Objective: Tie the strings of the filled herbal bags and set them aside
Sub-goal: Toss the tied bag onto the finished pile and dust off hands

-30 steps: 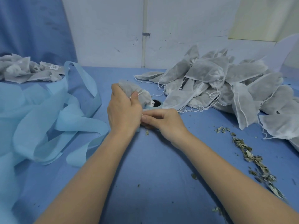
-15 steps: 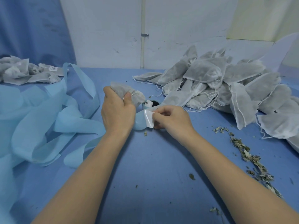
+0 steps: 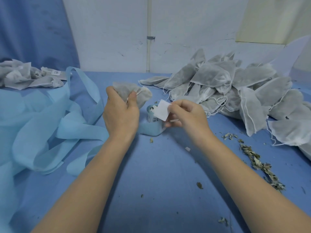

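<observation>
Currently the left hand (image 3: 120, 115) grips a filled grey mesh herbal bag (image 3: 134, 94) by its gathered neck, thumb clamped across the fabric, held up off the blue-covered bench (image 3: 159, 174) near its middle, likely so the neck stays cinched. Right hand (image 3: 186, 115) pinches a small white square label (image 3: 162, 111) between thumb and fingertips, lifted just above a roll of labels on pale blue backing (image 3: 151, 118) that sits on the bench between the hands. Looks like the label is meant for the held bag; whether the string is already tied can't be told. Big pile of grey filled bags with loose white drawstrings (image 3: 235, 91) heaps toward the bench's far right edge, apparently the waiting stock. Smaller heap of grey bags with tags (image 3: 28, 76) at the far left corner, probably the set-aside lot. Loose pale blue backing strip (image 3: 50, 125) trails along the left edge. Dried herb crumbs (image 3: 257, 160) lie scattered near the right edge.
</observation>
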`<action>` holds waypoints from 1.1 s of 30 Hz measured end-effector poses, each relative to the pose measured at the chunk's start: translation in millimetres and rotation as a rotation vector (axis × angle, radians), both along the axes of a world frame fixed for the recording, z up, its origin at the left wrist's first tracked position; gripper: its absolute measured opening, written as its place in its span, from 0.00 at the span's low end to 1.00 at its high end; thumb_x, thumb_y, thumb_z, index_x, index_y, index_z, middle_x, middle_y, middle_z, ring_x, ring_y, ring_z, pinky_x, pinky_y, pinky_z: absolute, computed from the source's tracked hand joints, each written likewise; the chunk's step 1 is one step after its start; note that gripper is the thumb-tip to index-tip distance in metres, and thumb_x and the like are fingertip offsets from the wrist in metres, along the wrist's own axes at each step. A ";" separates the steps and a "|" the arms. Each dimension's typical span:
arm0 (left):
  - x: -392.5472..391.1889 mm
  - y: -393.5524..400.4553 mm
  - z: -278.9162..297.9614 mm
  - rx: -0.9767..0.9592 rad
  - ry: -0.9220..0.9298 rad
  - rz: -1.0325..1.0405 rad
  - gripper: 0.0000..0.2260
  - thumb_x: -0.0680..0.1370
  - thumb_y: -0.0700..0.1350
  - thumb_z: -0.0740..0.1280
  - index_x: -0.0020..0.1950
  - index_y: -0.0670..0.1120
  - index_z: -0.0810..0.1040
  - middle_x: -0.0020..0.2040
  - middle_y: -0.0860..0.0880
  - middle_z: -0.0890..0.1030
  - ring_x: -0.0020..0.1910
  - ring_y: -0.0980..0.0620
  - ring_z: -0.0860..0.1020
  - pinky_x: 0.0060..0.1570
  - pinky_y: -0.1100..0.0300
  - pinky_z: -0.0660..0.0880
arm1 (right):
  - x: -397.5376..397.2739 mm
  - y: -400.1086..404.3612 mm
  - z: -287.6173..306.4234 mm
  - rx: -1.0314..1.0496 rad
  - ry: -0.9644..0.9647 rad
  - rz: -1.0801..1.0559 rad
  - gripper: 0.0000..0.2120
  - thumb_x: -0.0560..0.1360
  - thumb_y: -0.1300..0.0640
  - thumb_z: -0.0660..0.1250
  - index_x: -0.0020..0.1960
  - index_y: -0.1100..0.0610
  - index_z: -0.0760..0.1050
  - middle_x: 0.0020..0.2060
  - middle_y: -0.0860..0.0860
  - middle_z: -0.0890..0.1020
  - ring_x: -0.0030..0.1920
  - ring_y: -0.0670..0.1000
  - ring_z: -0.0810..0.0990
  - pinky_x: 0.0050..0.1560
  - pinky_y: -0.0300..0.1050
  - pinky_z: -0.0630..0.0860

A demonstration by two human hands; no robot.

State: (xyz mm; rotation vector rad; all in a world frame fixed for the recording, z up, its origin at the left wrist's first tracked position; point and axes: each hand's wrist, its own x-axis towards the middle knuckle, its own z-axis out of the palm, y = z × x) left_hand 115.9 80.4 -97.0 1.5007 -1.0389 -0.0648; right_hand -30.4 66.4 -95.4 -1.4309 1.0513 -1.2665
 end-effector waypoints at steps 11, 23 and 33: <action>-22.3 9.9 7.9 -0.139 -0.099 -0.179 0.11 0.76 0.49 0.68 0.53 0.46 0.71 0.41 0.55 0.76 0.42 0.52 0.74 0.38 0.64 0.65 | -1.6 19.7 28.2 -0.321 0.048 -0.301 0.07 0.70 0.61 0.71 0.36 0.51 0.81 0.29 0.44 0.83 0.31 0.44 0.83 0.40 0.40 0.80; -32.3 15.5 7.0 -0.137 -0.160 -0.276 0.12 0.78 0.49 0.65 0.59 0.48 0.72 0.43 0.61 0.75 0.42 0.61 0.71 0.38 0.72 0.66 | 1.1 21.3 24.9 -0.334 0.070 -0.157 0.05 0.70 0.61 0.73 0.37 0.52 0.82 0.34 0.47 0.85 0.38 0.47 0.84 0.48 0.53 0.81; -39.1 19.6 15.9 -0.107 0.321 -0.506 0.06 0.71 0.53 0.64 0.41 0.52 0.73 0.40 0.58 0.78 0.40 0.61 0.76 0.45 0.64 0.72 | -4.8 14.0 22.4 -0.364 0.100 0.030 0.05 0.75 0.60 0.69 0.44 0.51 0.79 0.38 0.46 0.81 0.40 0.45 0.78 0.44 0.45 0.78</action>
